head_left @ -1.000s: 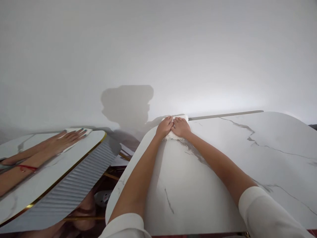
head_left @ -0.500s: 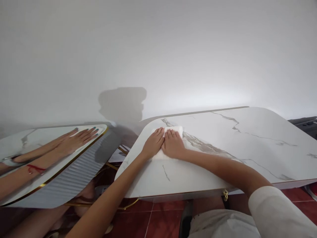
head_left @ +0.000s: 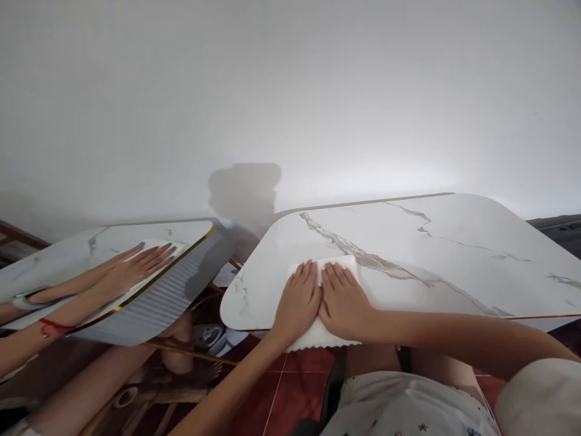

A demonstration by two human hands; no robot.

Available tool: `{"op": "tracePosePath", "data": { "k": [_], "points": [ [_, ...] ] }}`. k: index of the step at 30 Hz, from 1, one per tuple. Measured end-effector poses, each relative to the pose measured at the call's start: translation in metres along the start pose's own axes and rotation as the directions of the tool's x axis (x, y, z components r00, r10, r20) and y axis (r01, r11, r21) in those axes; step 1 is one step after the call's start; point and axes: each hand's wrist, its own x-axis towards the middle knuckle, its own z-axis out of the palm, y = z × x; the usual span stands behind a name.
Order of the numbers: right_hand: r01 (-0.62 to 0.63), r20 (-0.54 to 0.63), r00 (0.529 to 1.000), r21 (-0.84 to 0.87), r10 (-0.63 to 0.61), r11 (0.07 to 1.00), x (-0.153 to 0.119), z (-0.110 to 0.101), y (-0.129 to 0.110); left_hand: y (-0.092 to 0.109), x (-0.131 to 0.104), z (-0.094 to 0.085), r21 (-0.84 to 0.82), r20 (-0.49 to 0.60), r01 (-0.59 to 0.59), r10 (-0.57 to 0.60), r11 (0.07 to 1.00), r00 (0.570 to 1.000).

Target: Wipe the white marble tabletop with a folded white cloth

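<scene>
A white cloth (head_left: pixel 316 336) with a scalloped edge lies on the white marble-patterned table (head_left: pixel 445 254), its near edge hanging past the table's front edge. My left hand (head_left: pixel 298 301) presses flat on the left half of the cloth, fingers stretched forward. Beside it, my right hand (head_left: pixel 342 301) rests flat on the right half, fingers also straight. The two thumbs meet or nearly meet in the middle. Neither hand is wrapped round anything.
On the left, another person's hands (head_left: pixel 143 266) lie flat on a white cloth on a second marble-patterned table (head_left: pixel 68 248) with a gold edge. A pale wall (head_left: pixel 290 109) stands behind both tables. Red tiles (head_left: pixel 295 393) cover the floor.
Both my hands and the cloth under them have slid toward me, from the table's middle to its front edge. The other person's hands have shifted slightly, and the view has moved a little.
</scene>
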Motion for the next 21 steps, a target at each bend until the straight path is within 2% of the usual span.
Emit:
{"op": "tracePosePath", "data": {
  "k": [4, 7, 13, 18, 21],
  "points": [
    [-0.020, 0.015, 1.000, -0.045, 0.020, 0.999, -0.010, -0.010, 0.027, 0.032, 0.017, 0.004, -0.041, 0.047, 0.011, -0.009, 0.999, 0.999],
    [-0.072, 0.058, 0.995, -0.073, 0.077, 0.995, 0.006, -0.014, 0.047, 0.040, 0.045, 0.005, -0.066, 0.102, 0.036, -0.029, 0.997, 0.994],
    [-0.175, 0.135, 0.973, -0.101, 0.187, 0.979, 0.075, -0.012, 0.096, 0.025, 0.132, 0.021, -0.128, 0.118, 0.042, -0.027, 0.991, 0.993],
    [-0.115, 0.086, 0.988, -0.103, 0.124, 0.988, 0.125, 0.001, 0.138, 0.005, 0.192, 0.041, -0.129, 0.063, 0.057, -0.049, 0.990, 0.997],
    [-0.131, 0.069, 0.988, -0.104, 0.138, 0.986, 0.151, 0.008, 0.158, -0.009, 0.222, 0.051, -0.157, 0.051, 0.063, -0.055, 0.986, 0.997]
  ]
}}
